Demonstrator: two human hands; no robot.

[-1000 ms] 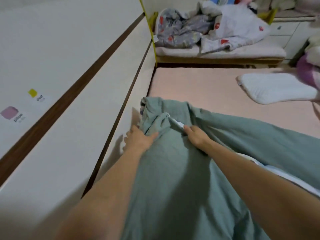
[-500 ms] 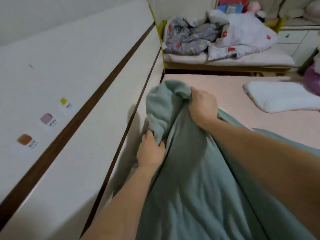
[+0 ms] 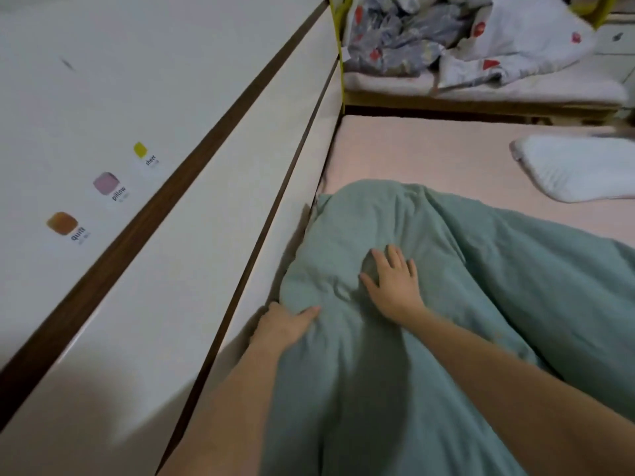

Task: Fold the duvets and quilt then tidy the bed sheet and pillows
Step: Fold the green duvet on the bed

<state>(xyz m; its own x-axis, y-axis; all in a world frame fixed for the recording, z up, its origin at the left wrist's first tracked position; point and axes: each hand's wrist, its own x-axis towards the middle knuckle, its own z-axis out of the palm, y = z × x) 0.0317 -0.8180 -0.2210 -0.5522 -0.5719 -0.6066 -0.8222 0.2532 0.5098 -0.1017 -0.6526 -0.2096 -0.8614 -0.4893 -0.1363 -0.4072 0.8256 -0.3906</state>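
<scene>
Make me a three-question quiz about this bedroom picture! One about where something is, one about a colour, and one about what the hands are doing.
1. Where is the white pillow?
A. On the pink sheet
B. Under the green duvet
C. On the floor

2. What colour is the sticker labelled "quilt"?
A. Yellow
B. Pink
C. Orange

3. What is the right hand doing?
A. Lifting the duvet high
B. Pressing flat on the duvet
C. Holding the pillow

Answers:
1. A: the pillow lies on the pink sheet, beyond the duvet.
2. C: the quilt sticker is orange.
3. B: the right hand lies spread on the duvet, while the left hand presses its edge.
</scene>
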